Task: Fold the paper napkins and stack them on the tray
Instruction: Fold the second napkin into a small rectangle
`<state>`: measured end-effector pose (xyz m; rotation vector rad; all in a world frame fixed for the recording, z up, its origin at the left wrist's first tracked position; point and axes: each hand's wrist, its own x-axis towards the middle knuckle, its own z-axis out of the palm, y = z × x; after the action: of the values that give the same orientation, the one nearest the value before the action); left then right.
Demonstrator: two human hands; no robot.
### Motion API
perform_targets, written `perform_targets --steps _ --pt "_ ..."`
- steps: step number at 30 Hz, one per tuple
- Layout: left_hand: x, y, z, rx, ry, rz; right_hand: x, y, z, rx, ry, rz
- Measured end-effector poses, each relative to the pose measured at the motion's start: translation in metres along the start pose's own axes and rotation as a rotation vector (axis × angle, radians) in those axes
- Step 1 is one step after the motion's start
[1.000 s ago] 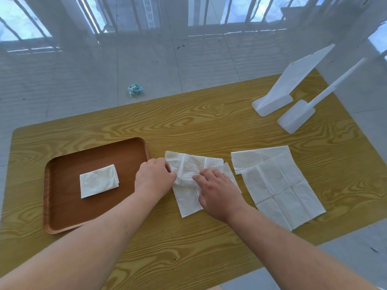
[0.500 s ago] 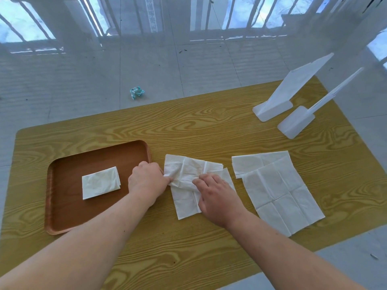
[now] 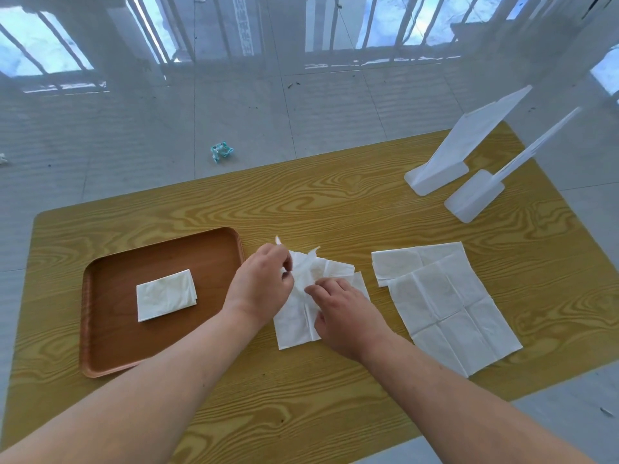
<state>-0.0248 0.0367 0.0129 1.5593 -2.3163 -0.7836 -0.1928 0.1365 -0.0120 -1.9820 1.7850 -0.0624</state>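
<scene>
A crumpled white paper napkin (image 3: 294,324) lies on the wooden table just right of the brown tray (image 3: 110,356). My left hand (image 3: 259,283) pinches its upper left corner and holds that corner lifted off the table. My right hand (image 3: 345,313) presses its fingers down on the napkin's middle. One folded napkin (image 3: 165,294) rests inside the tray. To the right, two flat unfolded napkins (image 3: 449,303) lie overlapping on the table.
Two white plastic stands (image 3: 445,169) sit at the table's far right corner. A crumpled teal wrapper (image 3: 221,151) lies on the tiled floor beyond the table (image 3: 318,202). The table's near edge runs below my forearms.
My left hand has risen from the napkin's left edge and pulled a corner up off the table. My right hand stays pressing on the napkin's middle.
</scene>
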Motion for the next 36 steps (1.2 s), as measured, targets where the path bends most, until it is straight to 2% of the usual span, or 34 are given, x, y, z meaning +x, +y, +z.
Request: perform_targets --steps 2,3,8,13,16,23,25,28,30,32,36 --pt "-0.003 0.004 0.005 0.012 -0.013 0.031 0.000 0.001 -0.001 0.016 0.009 0.001" --pt "-0.004 0.006 0.008 -0.014 -0.015 -0.023 -0.001 0.002 -0.002 0.023 0.013 0.001" --pt "0.003 0.008 0.005 -0.256 -0.006 -0.471 -0.002 0.004 -0.003 0.001 0.032 -0.032" --pt "0.015 0.007 -0.006 -0.377 -0.032 -0.729 0.000 0.003 -0.001 -0.014 0.018 -0.025" --pt "0.015 0.004 -0.013 -0.172 -0.086 -0.626 0.001 0.002 0.000 -0.011 0.002 -0.018" --pt "0.006 0.009 -0.005 0.065 0.051 -0.283 -0.002 0.004 -0.001 -0.050 0.073 -0.009" --pt "0.005 0.012 0.000 0.028 0.031 -0.321 -0.005 0.007 0.000 -0.041 0.053 -0.007" --pt "0.008 0.008 0.000 -0.071 -0.107 -0.588 -0.006 0.010 -0.001 -0.038 0.037 -0.003" --pt "0.010 0.000 0.000 -0.086 -0.165 -0.644 -0.007 0.011 0.000 -0.040 0.044 0.016" --pt "0.010 -0.007 -0.001 -0.232 -0.144 -0.693 -0.008 0.010 -0.001 -0.064 0.072 0.044" --pt "0.006 -0.005 -0.003 -0.882 -0.197 -0.844 -0.006 0.004 -0.005 -0.081 0.193 0.082"
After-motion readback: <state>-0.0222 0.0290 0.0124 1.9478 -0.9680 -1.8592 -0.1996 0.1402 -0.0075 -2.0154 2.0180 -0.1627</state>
